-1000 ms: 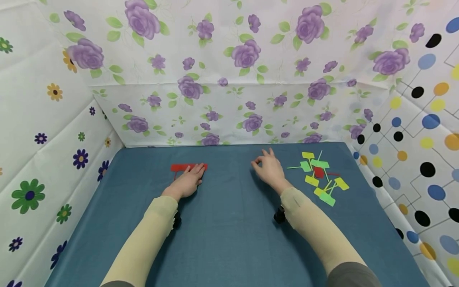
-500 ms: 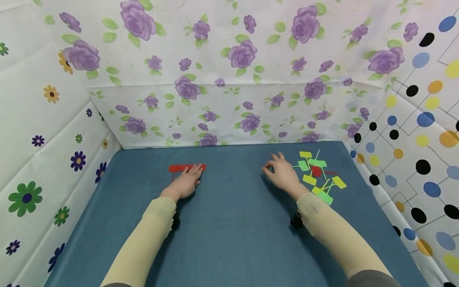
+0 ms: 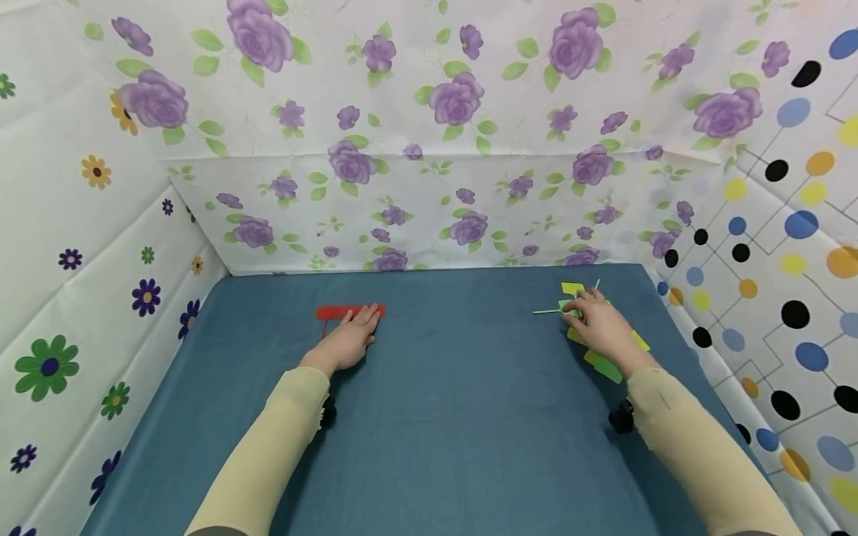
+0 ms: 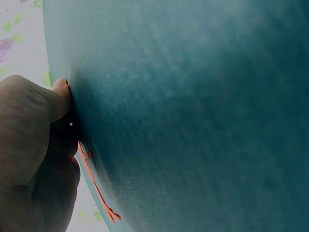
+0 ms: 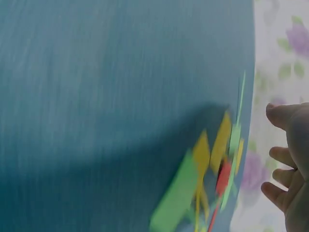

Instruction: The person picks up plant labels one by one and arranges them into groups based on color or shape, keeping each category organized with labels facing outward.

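My left hand (image 3: 344, 345) rests with extended fingers on the right part of a flat red strip (image 3: 330, 312), likely red plant tags laid side by side. A thin red stem hangs down from it, and in the left wrist view the red stems (image 4: 99, 191) show edge-on below the hand. On the right, my right hand (image 3: 603, 327) hovers over a loose pile of T-shaped plant tags, its fingers spread and holding nothing. A yellow tag (image 3: 573, 287) and a green tag (image 3: 608, 368) stick out around it. A red tag (image 5: 223, 178) shows within the pile in the right wrist view.
A blue cloth (image 3: 429, 417) covers the table. A flower-print curtain (image 3: 456, 186) closes off the back, with patterned sheets on the left (image 3: 100, 298) and right (image 3: 771, 283).
My right hand has moved right, from the middle of the table to over the tag pile, and its fingers have spread. My left hand stays on the red strip.
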A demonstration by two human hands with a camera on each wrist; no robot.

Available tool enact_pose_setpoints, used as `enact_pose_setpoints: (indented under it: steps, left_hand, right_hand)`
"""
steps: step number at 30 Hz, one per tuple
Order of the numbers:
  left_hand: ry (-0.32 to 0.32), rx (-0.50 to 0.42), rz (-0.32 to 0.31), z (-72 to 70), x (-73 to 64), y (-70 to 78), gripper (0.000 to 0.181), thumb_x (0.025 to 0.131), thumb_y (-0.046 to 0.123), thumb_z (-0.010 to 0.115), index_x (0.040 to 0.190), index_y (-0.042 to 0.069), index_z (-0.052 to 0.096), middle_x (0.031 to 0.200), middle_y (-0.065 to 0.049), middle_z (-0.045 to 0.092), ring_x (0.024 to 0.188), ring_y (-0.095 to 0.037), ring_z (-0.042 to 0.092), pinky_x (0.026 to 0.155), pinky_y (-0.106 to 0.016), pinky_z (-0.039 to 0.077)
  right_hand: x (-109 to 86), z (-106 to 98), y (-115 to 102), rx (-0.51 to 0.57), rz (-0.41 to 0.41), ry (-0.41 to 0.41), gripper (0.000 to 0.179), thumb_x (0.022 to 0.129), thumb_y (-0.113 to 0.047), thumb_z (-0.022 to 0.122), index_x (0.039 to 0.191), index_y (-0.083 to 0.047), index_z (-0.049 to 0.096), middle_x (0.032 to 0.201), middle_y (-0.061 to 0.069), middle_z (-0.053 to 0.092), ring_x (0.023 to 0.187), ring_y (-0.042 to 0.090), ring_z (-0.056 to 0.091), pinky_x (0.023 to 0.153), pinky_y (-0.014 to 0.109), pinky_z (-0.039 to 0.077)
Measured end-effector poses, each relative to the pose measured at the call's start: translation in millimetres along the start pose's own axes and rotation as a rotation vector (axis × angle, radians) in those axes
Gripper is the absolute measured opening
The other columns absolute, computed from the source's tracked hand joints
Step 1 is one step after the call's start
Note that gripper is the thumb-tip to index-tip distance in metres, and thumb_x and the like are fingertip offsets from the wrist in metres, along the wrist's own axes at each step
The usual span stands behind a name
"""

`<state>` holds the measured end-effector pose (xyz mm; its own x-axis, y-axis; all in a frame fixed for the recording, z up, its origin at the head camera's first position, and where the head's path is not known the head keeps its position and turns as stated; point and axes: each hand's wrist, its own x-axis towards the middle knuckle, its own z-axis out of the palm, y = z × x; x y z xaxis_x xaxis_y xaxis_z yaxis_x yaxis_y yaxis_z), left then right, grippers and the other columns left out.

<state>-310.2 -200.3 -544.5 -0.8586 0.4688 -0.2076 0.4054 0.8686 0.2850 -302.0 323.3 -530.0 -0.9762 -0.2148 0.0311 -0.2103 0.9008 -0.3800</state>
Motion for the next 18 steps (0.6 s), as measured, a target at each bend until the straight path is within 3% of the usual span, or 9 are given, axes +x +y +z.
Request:
enact_pose_setpoints:
  steps: [9,14,18]
  left_hand:
    - [-0.009,0.001,-0.01,-1.2,0.8,-1.4,0.06,0.116,0.014,0.047,0.169,-0.002,0.024,0.178,-0.019,0.013,0.164,-0.035,0.01,0.133,-0.055,0.002]
    - [-0.009,0.0,-0.015,0.2,1.4,-0.7,0.06,0.116,0.015,0.047,0.169,-0.001,0.024,0.178,-0.018,0.014,0.164,-0.034,0.01,0.133,-0.054,0.001]
    - [-0.004,-0.005,-0.018,1.9,1.5,-0.3,0.059,0.116,0.015,0.047,0.169,-0.001,0.024,0.178,-0.017,0.015,0.164,-0.034,0.01,0.133,-0.055,0.001]
  right_hand:
    - [-15.5,-24,57,-0.042,0.109,-0.067,0.043,0.11,-0.025,0.066,0.144,0.0,0.063,0.163,0.037,0.034,0.154,0.062,0.013,0.116,0.083,0.021]
    - [-15.7,-22,72,-0.115,0.074,-0.109,0.051,0.108,-0.03,0.069,0.15,-0.002,0.06,0.154,0.037,0.044,0.147,0.062,0.026,0.106,0.083,0.036]
    - [-12.2,-20,72,-0.15,0.083,-0.152,0.061,0.108,-0.038,0.067,0.158,-0.005,0.053,0.156,0.037,0.04,0.144,0.061,0.028,0.1,0.082,0.041]
